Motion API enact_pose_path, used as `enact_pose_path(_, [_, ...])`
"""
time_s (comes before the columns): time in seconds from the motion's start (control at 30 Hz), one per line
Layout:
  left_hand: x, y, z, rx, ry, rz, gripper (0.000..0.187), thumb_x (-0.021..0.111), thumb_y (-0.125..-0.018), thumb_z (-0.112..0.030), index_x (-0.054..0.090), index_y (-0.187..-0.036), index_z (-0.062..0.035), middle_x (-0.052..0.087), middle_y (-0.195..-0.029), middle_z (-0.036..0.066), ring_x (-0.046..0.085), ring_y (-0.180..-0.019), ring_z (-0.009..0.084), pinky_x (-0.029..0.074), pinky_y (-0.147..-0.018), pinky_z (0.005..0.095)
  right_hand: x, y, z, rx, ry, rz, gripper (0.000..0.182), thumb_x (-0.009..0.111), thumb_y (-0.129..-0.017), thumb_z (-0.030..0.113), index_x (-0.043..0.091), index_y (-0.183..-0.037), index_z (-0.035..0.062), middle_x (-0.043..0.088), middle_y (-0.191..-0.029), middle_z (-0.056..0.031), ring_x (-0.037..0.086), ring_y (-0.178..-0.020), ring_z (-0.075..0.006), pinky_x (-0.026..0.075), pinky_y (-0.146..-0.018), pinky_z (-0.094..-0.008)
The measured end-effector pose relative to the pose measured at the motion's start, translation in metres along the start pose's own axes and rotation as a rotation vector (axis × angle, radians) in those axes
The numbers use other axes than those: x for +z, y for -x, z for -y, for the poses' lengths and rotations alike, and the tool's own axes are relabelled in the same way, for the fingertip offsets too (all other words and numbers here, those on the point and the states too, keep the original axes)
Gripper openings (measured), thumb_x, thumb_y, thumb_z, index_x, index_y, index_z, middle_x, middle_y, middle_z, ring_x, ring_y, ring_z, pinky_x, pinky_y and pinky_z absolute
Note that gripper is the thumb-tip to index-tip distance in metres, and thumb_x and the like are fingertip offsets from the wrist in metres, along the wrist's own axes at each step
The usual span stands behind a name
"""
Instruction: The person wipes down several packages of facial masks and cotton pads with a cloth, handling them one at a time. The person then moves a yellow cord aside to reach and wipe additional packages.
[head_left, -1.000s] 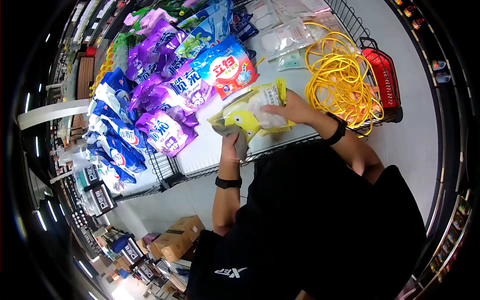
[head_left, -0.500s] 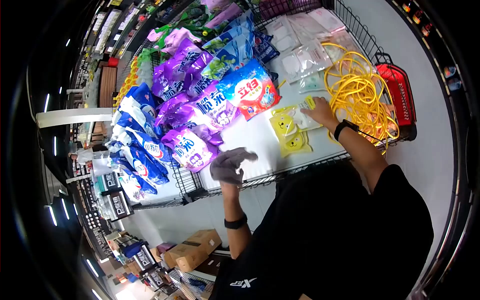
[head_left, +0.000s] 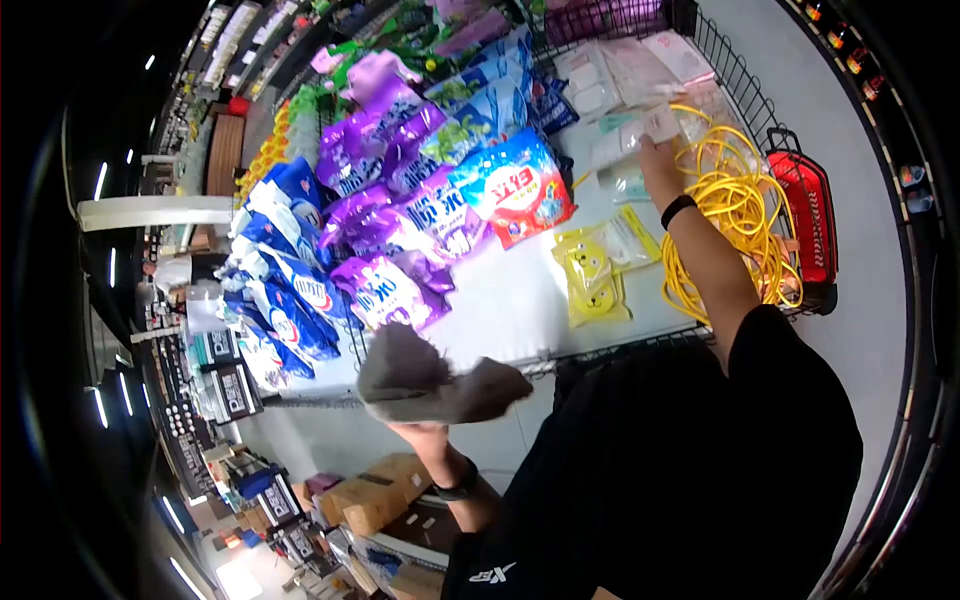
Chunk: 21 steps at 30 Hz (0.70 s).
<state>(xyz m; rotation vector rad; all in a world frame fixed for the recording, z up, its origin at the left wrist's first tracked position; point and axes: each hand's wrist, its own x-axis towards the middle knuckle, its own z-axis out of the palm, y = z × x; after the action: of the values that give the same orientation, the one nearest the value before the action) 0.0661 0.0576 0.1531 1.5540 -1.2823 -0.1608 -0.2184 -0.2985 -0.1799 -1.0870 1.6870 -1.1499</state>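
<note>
My left hand (head_left: 425,432) is closed around a bunched grey cloth (head_left: 415,380), held over the near edge of the display bin. The cloth covers most of its fingers. On the right, my right hand (head_left: 657,160) grips the edge of a clear plastic packet (head_left: 618,142) with pale contents. Just nearer to me lie yellow bear-face packets (head_left: 592,285) and a clear packet with a yellow-green strip (head_left: 630,238). A coil of yellow cord (head_left: 735,215) sits beside my right forearm.
Purple detergent bags (head_left: 385,290), a red-and-blue detergent bag (head_left: 520,190) and blue-and-white bags (head_left: 290,300) fill the left side. Black wire mesh (head_left: 735,75) edges the bin. A red basket (head_left: 805,215) stands at right; cardboard boxes (head_left: 375,495) are below left.
My right hand has moved away from the bear-face packets to a clear packet farther back. My left hand with the grey cloth has shifted toward me and left.
</note>
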Motion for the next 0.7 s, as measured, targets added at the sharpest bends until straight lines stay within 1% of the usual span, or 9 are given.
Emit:
enact_pose_path(0.03, [0.002,0.003,-0.004,-0.04,0.044,-0.148,0.054,0.078,-0.065,-0.008,0.064,-0.115,0.0081,0.068,-0.088,0.01,0.064,-0.081,0.0157,0.052,-0.075,0.0322,-0.004,0.01,0.01,-0.023,-0.084,0.052,0.05,0.063,-0.088,0.029,0.058,-0.124,-0.0052,0.069,-0.107,-0.0162,0.066,-0.101,-0.0256,0.049,-0.091,-0.0341])
enact_pose_path(0.1, [-0.028,-0.001,0.001,-0.137,0.071,0.098,0.068,0.077,-0.07,-0.008,0.053,-0.132,0.0068,0.064,-0.118,0.015,0.063,-0.107,0.0217,0.05,-0.091,0.0359,-0.016,0.028,0.037,0.008,-0.062,0.175,0.048,0.062,-0.086,0.02,0.057,-0.127,-0.0048,0.068,-0.109,-0.0133,0.065,-0.099,-0.0231,0.049,-0.09,-0.0323])
enact_pose_path(0.2, [-0.066,0.004,0.007,-0.14,0.044,0.2,0.062,0.069,-0.074,-0.002,0.053,-0.133,0.0064,0.062,-0.126,0.015,0.06,-0.116,0.0247,0.046,-0.101,0.0389,-0.034,0.094,0.072,-0.144,-0.507,0.164,0.039,0.063,-0.083,0.013,0.063,-0.119,-0.0011,0.068,-0.099,-0.0062,0.062,-0.084,-0.0143,0.051,-0.078,-0.0291])
enact_pose_path(0.27, [-0.07,0.013,0.005,-0.258,0.422,0.095,0.055,0.064,-0.076,0.002,0.055,-0.13,0.0065,0.063,-0.124,0.014,0.06,-0.115,0.0236,0.046,-0.101,0.0379,-0.054,0.144,0.1,-0.09,-0.541,0.376,0.042,0.063,-0.082,0.01,0.061,-0.123,-0.0014,0.067,-0.104,-0.0044,0.062,-0.089,-0.0137,0.051,-0.081,-0.029])
enact_pose_path(0.4, [-0.055,0.009,0.015,-0.037,0.052,0.183,0.041,0.052,-0.081,0.005,0.062,-0.12,0.0067,0.066,-0.119,0.012,0.061,-0.11,0.0205,0.047,-0.098,0.0342,-0.081,0.236,0.162,-0.217,-0.725,0.691,0.05,0.058,-0.087,0.004,0.053,-0.136,-0.0013,0.065,-0.118,-0.0062,0.06,-0.1,-0.0117,0.05,-0.086,-0.029])
enact_pose_path(0.5, [-0.012,0.005,0.008,0.072,0.012,0.101,0.041,0.067,-0.078,0.0,0.063,-0.119,0.0046,0.068,-0.114,0.013,0.064,-0.105,0.0213,0.048,-0.095,0.0349,-0.092,0.285,0.205,-0.178,-0.831,1.047,0.056,0.048,-0.09,0.007,0.039,-0.145,-0.004,0.055,-0.139,-0.0171,0.056,-0.126,-0.0276,0.045,-0.106,-0.0393])
enact_pose_path(0.53, [0.006,0.003,0.004,0.084,0.035,0.097,0.044,0.067,-0.079,-0.003,0.06,-0.121,0.0042,0.066,-0.117,0.013,0.062,-0.107,0.0215,0.047,-0.096,0.0352,-0.093,0.29,0.225,-0.456,-0.785,1.169,0.064,0.051,-0.093,0.016,0.03,-0.15,-0.0027,0.046,-0.147,-0.0208,0.049,-0.134,-0.0298,0.038,-0.112,-0.0411])
enact_pose_path(0.6, [0.038,0.009,-0.005,0.108,0.064,0.16,0.049,0.068,-0.08,-0.008,0.054,-0.126,0.0034,0.062,-0.122,0.013,0.06,-0.111,0.0217,0.046,-0.099,0.0358,-0.062,0.3,0.23,-1.181,-0.707,0.989,0.074,0.064,-0.089,0.04,0.033,-0.145,0.003,0.035,-0.152,-0.024,0.031,-0.143,-0.0459,0.019,-0.117,-0.0592])
enact_pose_path(0.7, [0.071,0.016,-0.014,0.141,0.107,0.249,0.059,0.069,-0.083,-0.016,0.045,-0.134,0.0021,0.056,-0.129,0.013,0.056,-0.118,0.0221,0.043,-0.103,0.0368,-0.053,0.317,0.251,-1.082,-0.825,0.846,0.072,0.069,-0.087,0.051,0.036,-0.135,0.0079,0.034,-0.149,-0.0287,0.028,-0.144,-0.0452,0.014,-0.117,-0.0603])
